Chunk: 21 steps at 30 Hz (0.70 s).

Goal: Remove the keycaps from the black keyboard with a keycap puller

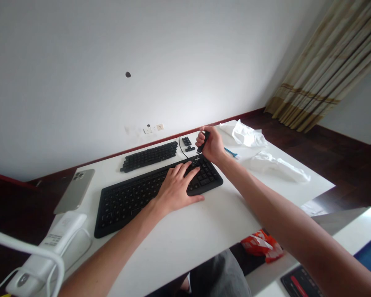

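A black keyboard (126, 198) lies on the white table (188, 235), most of its keycaps removed. My left hand (176, 187) rests flat on its right half, fingers stretched out over the frame. My right hand (212, 144) hovers above the keyboard's far right corner, closed around a small black tool (204, 140) whose tip points down at the keys. A row of removed black keycaps (150, 156) lies behind the keyboard, with a few more keycaps (187, 143) near my right hand.
A phone (76, 189) lies face down at the left. A white power strip (49, 247) with cable sits at the near left. Crumpled white plastic bags (259, 152) lie at the right, by a blue tool (230, 152). An orange packet (261, 245) lies below the table edge.
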### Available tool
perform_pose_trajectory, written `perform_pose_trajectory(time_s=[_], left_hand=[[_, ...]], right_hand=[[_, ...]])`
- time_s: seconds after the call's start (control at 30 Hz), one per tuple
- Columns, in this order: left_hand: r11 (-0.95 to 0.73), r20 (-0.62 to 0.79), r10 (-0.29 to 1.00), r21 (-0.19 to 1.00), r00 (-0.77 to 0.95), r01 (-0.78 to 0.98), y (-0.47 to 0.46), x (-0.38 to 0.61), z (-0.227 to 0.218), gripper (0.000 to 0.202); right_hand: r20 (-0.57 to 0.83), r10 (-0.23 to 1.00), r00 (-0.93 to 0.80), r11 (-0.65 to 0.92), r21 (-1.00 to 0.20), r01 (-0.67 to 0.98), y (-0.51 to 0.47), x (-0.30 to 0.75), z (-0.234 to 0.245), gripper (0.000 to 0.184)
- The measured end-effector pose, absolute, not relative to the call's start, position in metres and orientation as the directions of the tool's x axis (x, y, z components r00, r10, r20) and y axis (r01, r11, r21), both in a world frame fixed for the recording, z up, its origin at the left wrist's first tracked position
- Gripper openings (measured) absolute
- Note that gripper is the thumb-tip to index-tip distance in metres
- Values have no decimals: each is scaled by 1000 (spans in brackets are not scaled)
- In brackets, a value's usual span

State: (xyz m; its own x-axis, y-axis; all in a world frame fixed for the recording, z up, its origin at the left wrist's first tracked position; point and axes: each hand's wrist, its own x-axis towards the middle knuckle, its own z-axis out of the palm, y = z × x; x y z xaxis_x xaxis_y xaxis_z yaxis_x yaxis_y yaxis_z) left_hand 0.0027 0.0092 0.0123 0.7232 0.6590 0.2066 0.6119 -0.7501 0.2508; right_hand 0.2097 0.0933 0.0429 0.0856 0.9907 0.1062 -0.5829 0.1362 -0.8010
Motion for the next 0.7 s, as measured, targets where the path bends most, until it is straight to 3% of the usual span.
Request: perform_pose_trajectory(time_s=[0.3, 0.7], left_hand=[[-744, 195, 641, 395, 742, 539, 23, 2, 13, 97], [-721, 182, 660, 428, 729, 546, 21, 2, 9, 90]], right_hand=[[84, 957, 277, 231, -799, -556, 100, 214, 32, 42], [53, 976, 210, 168, -798, -578, 97, 202, 27, 42]])
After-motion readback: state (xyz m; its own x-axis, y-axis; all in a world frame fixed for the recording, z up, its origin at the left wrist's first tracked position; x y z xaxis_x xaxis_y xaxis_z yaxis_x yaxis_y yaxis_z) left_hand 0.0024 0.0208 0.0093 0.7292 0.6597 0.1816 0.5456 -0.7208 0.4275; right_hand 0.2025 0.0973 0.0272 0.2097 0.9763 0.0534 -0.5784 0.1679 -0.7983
